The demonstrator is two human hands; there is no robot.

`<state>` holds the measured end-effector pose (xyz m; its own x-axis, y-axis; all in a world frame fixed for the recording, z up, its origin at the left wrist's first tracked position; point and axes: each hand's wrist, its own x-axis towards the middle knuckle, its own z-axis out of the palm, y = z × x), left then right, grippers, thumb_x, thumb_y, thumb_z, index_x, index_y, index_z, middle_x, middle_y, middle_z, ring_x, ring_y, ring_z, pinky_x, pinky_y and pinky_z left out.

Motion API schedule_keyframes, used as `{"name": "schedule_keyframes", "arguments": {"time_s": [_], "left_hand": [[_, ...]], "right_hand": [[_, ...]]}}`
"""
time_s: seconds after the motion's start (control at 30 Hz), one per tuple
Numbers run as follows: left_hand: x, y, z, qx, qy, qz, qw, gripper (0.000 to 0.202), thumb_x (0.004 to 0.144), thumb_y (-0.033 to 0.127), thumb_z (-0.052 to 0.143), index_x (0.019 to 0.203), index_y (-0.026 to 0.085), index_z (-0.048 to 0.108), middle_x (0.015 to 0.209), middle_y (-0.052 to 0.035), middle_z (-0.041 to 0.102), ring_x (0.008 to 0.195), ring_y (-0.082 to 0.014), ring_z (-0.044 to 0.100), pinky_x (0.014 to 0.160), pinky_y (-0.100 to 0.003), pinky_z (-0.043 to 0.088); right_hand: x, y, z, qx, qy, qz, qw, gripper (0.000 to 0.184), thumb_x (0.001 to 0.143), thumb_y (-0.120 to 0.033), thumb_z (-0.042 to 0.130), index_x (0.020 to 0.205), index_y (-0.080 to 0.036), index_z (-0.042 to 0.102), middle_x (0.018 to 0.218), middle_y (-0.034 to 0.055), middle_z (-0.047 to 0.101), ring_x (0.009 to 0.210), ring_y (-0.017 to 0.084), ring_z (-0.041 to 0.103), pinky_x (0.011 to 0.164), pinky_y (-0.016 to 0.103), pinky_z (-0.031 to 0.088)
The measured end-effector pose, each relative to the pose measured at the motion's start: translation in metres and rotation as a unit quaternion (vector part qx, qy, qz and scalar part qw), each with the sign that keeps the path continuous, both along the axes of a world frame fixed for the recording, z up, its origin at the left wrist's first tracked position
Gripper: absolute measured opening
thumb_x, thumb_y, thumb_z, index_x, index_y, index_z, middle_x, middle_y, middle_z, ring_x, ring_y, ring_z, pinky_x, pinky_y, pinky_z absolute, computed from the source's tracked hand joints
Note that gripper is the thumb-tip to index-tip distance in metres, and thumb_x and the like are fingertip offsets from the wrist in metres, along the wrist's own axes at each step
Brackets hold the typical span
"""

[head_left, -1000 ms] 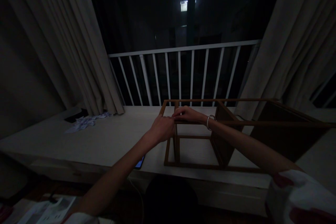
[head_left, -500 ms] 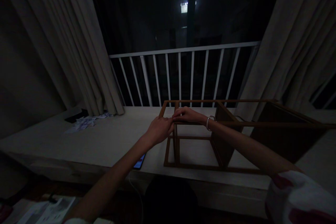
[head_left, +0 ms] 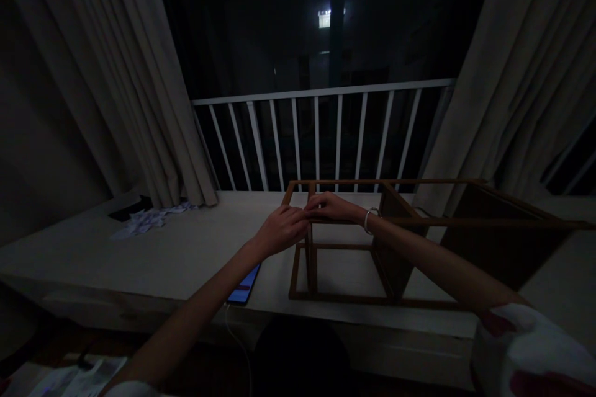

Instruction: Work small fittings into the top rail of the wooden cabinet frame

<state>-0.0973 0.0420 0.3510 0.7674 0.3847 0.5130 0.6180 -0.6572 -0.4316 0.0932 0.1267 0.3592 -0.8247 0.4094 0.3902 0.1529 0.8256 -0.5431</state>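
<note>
A brown wooden shelf frame [head_left: 347,247] lies on its side on the white window ledge. My left hand [head_left: 283,228] is closed over the frame's upper corner at its left end, fingers bent around the bar. Right beside it, my right hand [head_left: 330,206] is pinched at the same joint, thumb and fingertips together above the upper bar. Whatever sits between those fingertips is too small and dark to make out. The two hands nearly touch. A silver bangle [head_left: 367,221] circles my right wrist.
On the ledge [head_left: 186,254], a lit phone [head_left: 244,285] with a white cable lies below my left forearm. Crumpled papers [head_left: 149,218] lie at the far left. Behind stand a white railing [head_left: 316,136] and curtains [head_left: 139,74]. A dark round shape [head_left: 302,353] is below the ledge.
Both hands stay at the frame's corner, with only a slight shift of the left hand. The view has moved a little, and more of the phone shows.
</note>
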Motion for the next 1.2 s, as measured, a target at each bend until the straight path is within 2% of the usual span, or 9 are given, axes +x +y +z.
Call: {"name": "schedule_keyframes", "arguments": {"time_s": [0.1,0.27,0.47,0.63,0.77,0.87,1.03,1.2], "left_hand": [[-0.008,0.011,-0.006,-0.012,0.01,-0.052,0.999,0.024,0.085,0.022,0.038,0.102,0.018,0.053,0.109,-0.0055,0.057,0.101,-0.0158,0.05,0.081,-0.032,0.036],[-0.02,0.02,-0.01,-0.013,0.014,-0.058,0.998,0.034,0.085,0.015,0.034,0.118,0.019,0.044,0.114,-0.0065,0.055,0.106,-0.0135,0.048,0.083,-0.03,0.037],[-0.021,0.028,-0.009,0.006,0.019,-0.062,0.998,0.028,0.085,0.017,0.037,0.107,0.023,0.052,0.111,-0.0025,0.058,0.101,-0.0139,0.05,0.077,-0.03,0.037],[-0.019,0.03,-0.013,0.005,0.0,-0.048,0.999,0.028,0.083,0.012,0.037,0.102,0.021,0.055,0.111,-0.0028,0.058,0.088,-0.0132,0.052,0.071,-0.03,0.037],[-0.019,0.028,-0.015,-0.011,-0.008,-0.047,0.999,0.029,0.082,0.01,0.037,0.102,0.021,0.055,0.111,-0.0029,0.057,0.084,-0.0127,0.051,0.069,-0.028,0.037],[-0.018,0.026,-0.014,-0.032,-0.014,-0.038,0.999,0.032,0.081,0.009,0.037,0.104,0.023,0.054,0.106,-0.0031,0.059,0.083,-0.0122,0.051,0.07,-0.027,0.037],[-0.018,0.025,-0.006,-0.112,-0.06,-0.015,0.992,0.034,0.084,0.017,0.037,0.112,0.028,0.052,0.082,-0.0016,0.059,0.074,-0.0104,0.052,0.068,-0.023,0.039],[-0.019,0.027,0.005,-0.169,-0.05,-0.018,0.984,0.033,0.085,0.02,0.037,0.11,0.033,0.053,0.079,0.0006,0.057,0.072,-0.0086,0.053,0.067,-0.02,0.039]], "right_hand": [[0.0,0.002,-0.001,0.003,0.001,0.007,1.0,0.032,0.075,-0.037,0.053,0.087,-0.01,0.065,0.082,0.0059,0.061,0.076,0.012,0.055,0.071,0.023,0.042],[0.0,0.005,-0.002,0.005,0.009,0.009,1.0,0.031,0.075,-0.036,0.053,0.089,-0.011,0.065,0.084,0.006,0.061,0.078,0.012,0.056,0.072,0.022,0.042],[-0.001,0.007,-0.003,0.0,0.0,-0.014,1.0,0.03,0.075,-0.036,0.052,0.087,-0.011,0.065,0.081,0.0048,0.062,0.075,0.012,0.055,0.07,0.022,0.042],[-0.002,0.009,-0.003,-0.006,-0.003,-0.036,0.999,0.028,0.075,-0.034,0.052,0.086,-0.011,0.065,0.083,0.0047,0.063,0.076,0.012,0.055,0.071,0.022,0.041],[-0.002,0.009,-0.005,-0.027,-0.005,-0.042,0.999,0.031,0.076,-0.035,0.05,0.088,-0.01,0.063,0.082,0.0052,0.063,0.074,0.012,0.055,0.068,0.022,0.042],[-0.002,0.009,-0.005,-0.036,-0.002,-0.044,0.998,0.033,0.076,-0.037,0.049,0.088,-0.01,0.063,0.081,0.0053,0.063,0.073,0.011,0.054,0.067,0.022,0.042],[-0.003,0.008,-0.004,-0.049,0.003,-0.058,0.997,0.034,0.075,-0.039,0.05,0.087,-0.01,0.063,0.078,0.0048,0.062,0.07,0.011,0.053,0.065,0.022,0.041],[-0.003,0.006,-0.003,-0.05,0.001,-0.064,0.997,0.034,0.075,-0.039,0.05,0.086,-0.009,0.063,0.078,0.0049,0.062,0.069,0.011,0.053,0.063,0.021,0.041]]}}
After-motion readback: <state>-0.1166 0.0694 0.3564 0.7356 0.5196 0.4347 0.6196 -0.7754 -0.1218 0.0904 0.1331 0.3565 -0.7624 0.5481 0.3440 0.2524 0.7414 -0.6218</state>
